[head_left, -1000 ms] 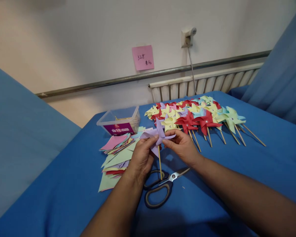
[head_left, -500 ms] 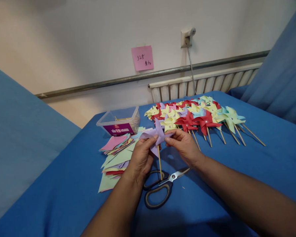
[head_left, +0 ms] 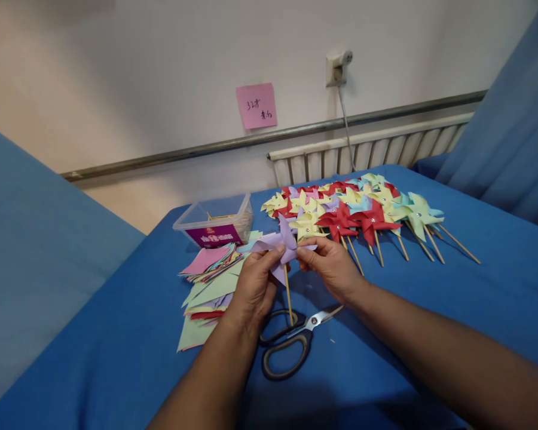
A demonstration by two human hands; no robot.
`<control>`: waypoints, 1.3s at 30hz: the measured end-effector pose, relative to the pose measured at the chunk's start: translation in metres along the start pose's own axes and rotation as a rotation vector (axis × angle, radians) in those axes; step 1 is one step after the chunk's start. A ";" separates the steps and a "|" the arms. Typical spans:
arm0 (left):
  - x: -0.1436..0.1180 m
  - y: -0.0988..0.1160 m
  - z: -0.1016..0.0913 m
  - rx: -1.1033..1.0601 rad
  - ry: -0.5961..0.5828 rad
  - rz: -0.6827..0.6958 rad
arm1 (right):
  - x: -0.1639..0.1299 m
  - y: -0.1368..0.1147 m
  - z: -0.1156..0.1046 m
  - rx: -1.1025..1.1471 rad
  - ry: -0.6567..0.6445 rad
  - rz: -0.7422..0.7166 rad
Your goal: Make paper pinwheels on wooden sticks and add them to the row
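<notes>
Nearest lie the scissors (head_left: 291, 343), above which the left hand (head_left: 254, 285) and right hand (head_left: 329, 266) pinch a lilac pinwheel (head_left: 281, 245), its stick (head_left: 287, 292) pointing down toward the person, before a purple-labelled tub (head_left: 215, 221) and pink note (head_left: 256, 106) with illegible writing.

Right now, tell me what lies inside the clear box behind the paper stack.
Inside the box, a few thin wooden sticks show near its back wall. The purple label on the front covers the lower part, so anything lying at the bottom cannot be seen.
</notes>
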State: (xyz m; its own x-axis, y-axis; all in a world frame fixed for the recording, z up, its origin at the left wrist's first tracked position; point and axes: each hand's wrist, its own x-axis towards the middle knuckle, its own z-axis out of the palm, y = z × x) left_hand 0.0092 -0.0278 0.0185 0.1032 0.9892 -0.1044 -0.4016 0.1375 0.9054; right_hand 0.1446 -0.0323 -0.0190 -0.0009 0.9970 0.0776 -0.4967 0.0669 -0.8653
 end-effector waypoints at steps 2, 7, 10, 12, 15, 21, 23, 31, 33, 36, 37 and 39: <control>0.000 0.000 0.000 0.001 0.002 -0.004 | 0.001 -0.001 0.000 -0.040 0.015 -0.031; 0.000 -0.002 -0.001 0.027 0.002 -0.033 | 0.000 -0.007 0.000 -0.198 0.053 -0.139; 0.001 -0.002 -0.002 0.038 -0.006 -0.025 | -0.001 -0.010 -0.001 -0.253 0.058 -0.172; 0.001 -0.002 -0.002 0.040 -0.010 -0.010 | 0.000 -0.009 -0.002 -0.268 0.059 -0.171; 0.001 -0.001 -0.001 0.040 0.006 0.002 | 0.001 -0.007 -0.006 -0.288 0.077 -0.184; -0.002 -0.003 0.000 0.112 0.036 -0.058 | 0.000 -0.015 -0.015 -0.500 0.104 -0.539; -0.001 -0.006 -0.001 0.177 0.019 -0.040 | -0.003 -0.020 -0.015 -0.645 0.035 -0.643; 0.002 -0.013 -0.005 0.316 -0.020 0.046 | -0.009 -0.019 -0.010 -0.758 -0.153 -0.645; 0.001 -0.011 -0.003 0.301 -0.030 0.038 | -0.009 -0.017 -0.008 -0.649 -0.127 -0.564; -0.002 -0.010 0.000 0.267 -0.026 0.024 | -0.005 -0.010 -0.006 -0.340 -0.051 -0.335; -0.002 -0.009 0.001 0.255 -0.023 0.018 | -0.003 -0.008 -0.005 -0.245 -0.044 -0.246; -0.002 -0.010 0.001 0.253 -0.014 0.017 | -0.001 -0.005 -0.003 -0.136 -0.071 -0.090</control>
State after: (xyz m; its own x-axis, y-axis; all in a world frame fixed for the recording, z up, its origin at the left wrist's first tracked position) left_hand 0.0136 -0.0309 0.0102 0.1114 0.9902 -0.0847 -0.1627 0.1023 0.9814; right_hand 0.1498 -0.0332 -0.0168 -0.0256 0.9819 0.1879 -0.3751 0.1648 -0.9122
